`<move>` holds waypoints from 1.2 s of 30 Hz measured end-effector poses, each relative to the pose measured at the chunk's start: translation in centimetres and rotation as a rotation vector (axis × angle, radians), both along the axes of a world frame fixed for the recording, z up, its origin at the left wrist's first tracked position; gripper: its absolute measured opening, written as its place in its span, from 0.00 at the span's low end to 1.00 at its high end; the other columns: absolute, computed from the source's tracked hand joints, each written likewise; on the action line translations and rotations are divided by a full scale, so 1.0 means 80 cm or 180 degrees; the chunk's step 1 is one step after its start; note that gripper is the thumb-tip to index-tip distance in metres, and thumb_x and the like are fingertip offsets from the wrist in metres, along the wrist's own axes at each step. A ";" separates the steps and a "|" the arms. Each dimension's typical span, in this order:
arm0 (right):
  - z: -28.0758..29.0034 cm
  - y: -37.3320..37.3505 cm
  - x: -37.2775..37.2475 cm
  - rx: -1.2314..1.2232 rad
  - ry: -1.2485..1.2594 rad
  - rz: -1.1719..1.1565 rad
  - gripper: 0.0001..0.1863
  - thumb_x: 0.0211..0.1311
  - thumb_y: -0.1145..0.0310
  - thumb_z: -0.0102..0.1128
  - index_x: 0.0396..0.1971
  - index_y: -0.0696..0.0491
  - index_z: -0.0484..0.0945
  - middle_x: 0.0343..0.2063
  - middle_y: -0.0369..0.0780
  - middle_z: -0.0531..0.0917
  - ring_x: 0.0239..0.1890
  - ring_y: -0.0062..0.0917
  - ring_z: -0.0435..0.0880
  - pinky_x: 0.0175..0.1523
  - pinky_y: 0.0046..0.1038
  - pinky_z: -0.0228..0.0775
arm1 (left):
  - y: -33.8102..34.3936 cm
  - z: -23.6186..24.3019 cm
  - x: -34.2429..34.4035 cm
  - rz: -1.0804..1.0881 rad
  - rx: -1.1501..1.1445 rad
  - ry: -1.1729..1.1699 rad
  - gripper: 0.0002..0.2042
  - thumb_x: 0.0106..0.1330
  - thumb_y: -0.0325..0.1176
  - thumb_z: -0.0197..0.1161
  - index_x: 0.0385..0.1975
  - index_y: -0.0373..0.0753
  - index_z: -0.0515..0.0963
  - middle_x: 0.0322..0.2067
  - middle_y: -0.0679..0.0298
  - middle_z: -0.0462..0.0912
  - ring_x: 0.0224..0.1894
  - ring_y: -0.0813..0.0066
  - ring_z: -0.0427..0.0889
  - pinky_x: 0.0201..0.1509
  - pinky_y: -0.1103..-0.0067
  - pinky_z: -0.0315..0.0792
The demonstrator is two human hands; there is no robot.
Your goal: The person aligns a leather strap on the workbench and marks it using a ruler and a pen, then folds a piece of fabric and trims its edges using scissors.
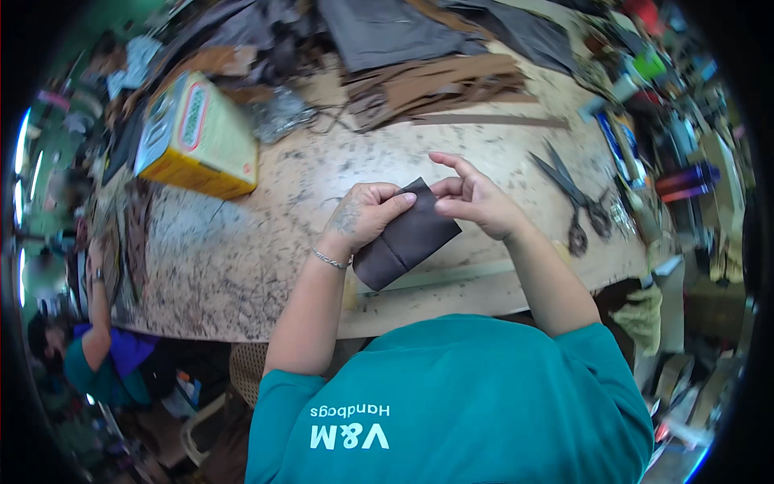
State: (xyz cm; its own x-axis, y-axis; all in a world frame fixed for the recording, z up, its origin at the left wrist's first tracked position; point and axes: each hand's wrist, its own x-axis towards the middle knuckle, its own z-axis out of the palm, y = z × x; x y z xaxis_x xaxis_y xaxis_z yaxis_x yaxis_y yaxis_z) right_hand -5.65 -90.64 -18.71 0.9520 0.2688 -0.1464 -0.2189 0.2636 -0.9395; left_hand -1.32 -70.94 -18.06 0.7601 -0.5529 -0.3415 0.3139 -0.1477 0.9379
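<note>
My left hand pinches a dark brown rectangular piece near its upper corner, thumb on top; the piece is tilted and has a crease or seam across it. My right hand is just beside the piece's right edge, fingers apart and curved, index finger raised; whether its fingertips touch the edge is unclear. Large black scissors lie open on the pale, marked worktable to the right of my right hand.
A yellow-and-cream tin stands at left. Brown strips and dark sheets lie along the back. Tools and containers crowd the right. A co-worker is at lower left, another at upper left.
</note>
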 end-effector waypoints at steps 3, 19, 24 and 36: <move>-0.005 -0.022 -0.033 -0.0048 0.0073 -0.0408 0.29 0.49 0.77 0.58 0.53 0.54 0.58 0.25 0.35 0.75 0.29 0.14 0.73 0.37 0.16 0.65 | -0.037 0.001 -0.004 -0.0530 0.0369 -0.0251 0.11 0.56 0.36 0.59 0.28 0.33 0.77 0.21 0.68 0.78 0.21 0.87 0.72 0.25 0.87 0.67; -0.051 -0.229 -0.172 -0.5089 0.0116 -0.1756 0.33 0.34 0.60 0.61 0.46 0.58 0.67 0.46 0.48 0.69 0.51 0.37 0.65 0.57 0.33 0.54 | -0.092 0.028 -0.012 -0.1114 0.0042 0.0034 0.13 0.48 0.28 0.63 0.33 0.32 0.75 0.26 0.65 0.78 0.25 0.84 0.75 0.30 0.86 0.70; -0.031 -0.220 -0.144 -0.5329 0.0817 -0.1128 0.22 0.35 0.62 0.61 0.32 0.60 0.73 0.31 0.46 0.75 0.37 0.36 0.74 0.45 0.31 0.66 | -0.086 0.032 -0.016 -0.1105 0.0098 0.0020 0.12 0.48 0.28 0.63 0.34 0.32 0.75 0.26 0.66 0.78 0.25 0.84 0.75 0.31 0.86 0.70; -0.026 -0.138 -0.216 0.0279 0.0041 -0.1170 0.24 0.31 0.59 0.72 0.27 0.55 0.70 0.21 0.36 0.74 0.25 0.18 0.73 0.31 0.18 0.64 | -0.048 0.048 -0.019 -0.1128 -0.0977 0.0318 0.13 0.48 0.23 0.63 0.35 0.32 0.75 0.30 0.65 0.79 0.31 0.82 0.76 0.37 0.86 0.70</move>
State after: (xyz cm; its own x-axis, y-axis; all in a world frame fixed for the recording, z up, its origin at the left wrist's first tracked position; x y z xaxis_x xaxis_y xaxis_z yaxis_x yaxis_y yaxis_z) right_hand -22.94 -101.64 -20.81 0.9855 -0.0785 -0.1506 -0.1063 0.4061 -0.9076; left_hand -2.83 -74.79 -14.22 0.4784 -0.8588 -0.1836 0.3850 0.0172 0.9228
